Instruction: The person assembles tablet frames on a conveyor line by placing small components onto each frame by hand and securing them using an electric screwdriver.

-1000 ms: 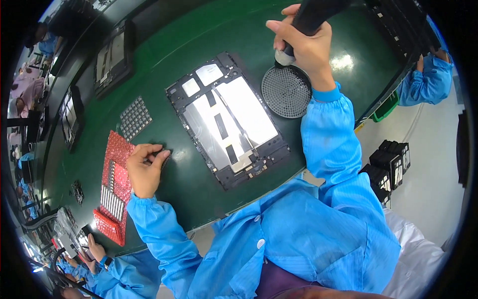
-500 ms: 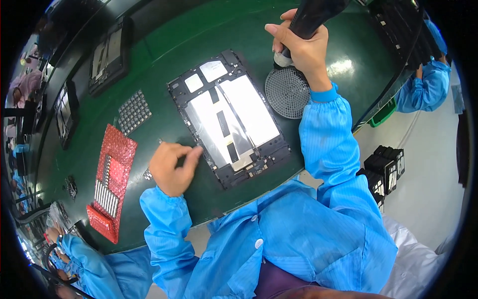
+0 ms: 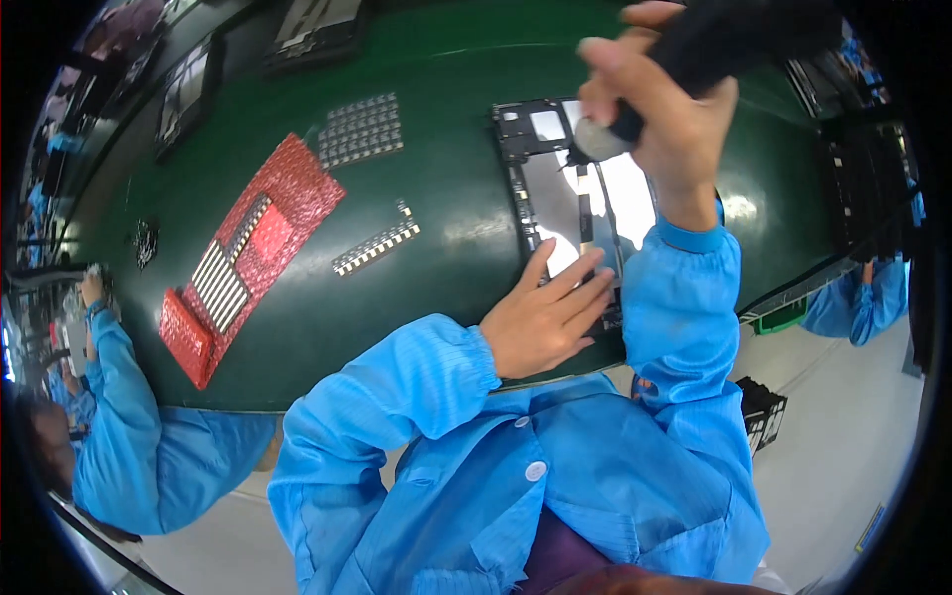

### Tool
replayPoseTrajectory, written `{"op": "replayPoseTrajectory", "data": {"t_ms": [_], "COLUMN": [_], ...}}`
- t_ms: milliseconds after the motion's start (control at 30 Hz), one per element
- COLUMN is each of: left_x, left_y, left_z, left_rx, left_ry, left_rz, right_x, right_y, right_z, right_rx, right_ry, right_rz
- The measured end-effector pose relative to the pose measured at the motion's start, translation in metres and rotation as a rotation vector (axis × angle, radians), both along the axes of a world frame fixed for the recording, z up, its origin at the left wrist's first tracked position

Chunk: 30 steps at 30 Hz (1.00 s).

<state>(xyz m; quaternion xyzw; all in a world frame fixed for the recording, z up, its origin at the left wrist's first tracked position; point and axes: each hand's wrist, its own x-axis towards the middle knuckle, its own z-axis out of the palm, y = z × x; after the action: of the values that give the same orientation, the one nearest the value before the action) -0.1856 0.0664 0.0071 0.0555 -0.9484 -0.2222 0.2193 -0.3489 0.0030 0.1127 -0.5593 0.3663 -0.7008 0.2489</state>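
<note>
Tablet-like panel (image 3: 555,193), black-framed with a silver and white middle, is lying on the green tabletop (image 3: 446,307) in front of me, right of centre in the head view. My right hand (image 3: 674,124) is grasping a black handheld tool (image 3: 759,45), fingers curled around it, and its pale-collared end is pointing down over the panel's upper part; I cannot tell whether it is touching. My left hand (image 3: 545,322) is resting loose, fingers spread and extended over the panel's lower left part. Left of the panel, a strip of small parts (image 3: 377,246) is lying apart from my hands, and a sheet of small parts (image 3: 362,131) is sitting beyond it. Farther left, red bubble wrap (image 3: 288,178) is lying under some silver strips (image 3: 220,288), while a dark cluster (image 3: 146,243) is sitting near the wrap.
</note>
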Motion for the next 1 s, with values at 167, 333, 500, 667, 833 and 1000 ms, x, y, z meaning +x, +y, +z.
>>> {"op": "replayPoseTrajectory", "data": {"t_ms": [167, 333, 500, 667, 833, 1000], "left_x": [0.004, 0.004, 0.004, 0.003, 0.003, 0.004], "left_y": [-0.001, 0.000, 0.000, -0.001, 0.000, 0.002], "left_z": [-0.005, -0.007, -0.007, -0.007, -0.009, -0.008], "left_rx": [0.033, 0.067, 0.061, 0.066, 0.075, 0.054], "left_ry": [0.011, 0.050, 0.051, 0.047, 0.040, 0.031], "left_rz": [0.015, 0.005, 0.006, 0.002, 0.003, -0.004], "right_x": [0.038, 0.038, 0.040, 0.038, 0.038, 0.038], "right_y": [-0.022, -0.025, -0.028, -0.030, -0.032, -0.027], "right_z": [-0.007, -0.019, -0.024, -0.027, -0.030, -0.031], "right_rx": [0.283, 0.227, 0.203, 0.202, 0.204, 0.234], "right_ry": [-0.035, 0.102, 0.092, 0.129, 0.100, 0.145], "right_rz": [0.013, 0.010, 0.041, 0.039, 0.041, 0.019]}}
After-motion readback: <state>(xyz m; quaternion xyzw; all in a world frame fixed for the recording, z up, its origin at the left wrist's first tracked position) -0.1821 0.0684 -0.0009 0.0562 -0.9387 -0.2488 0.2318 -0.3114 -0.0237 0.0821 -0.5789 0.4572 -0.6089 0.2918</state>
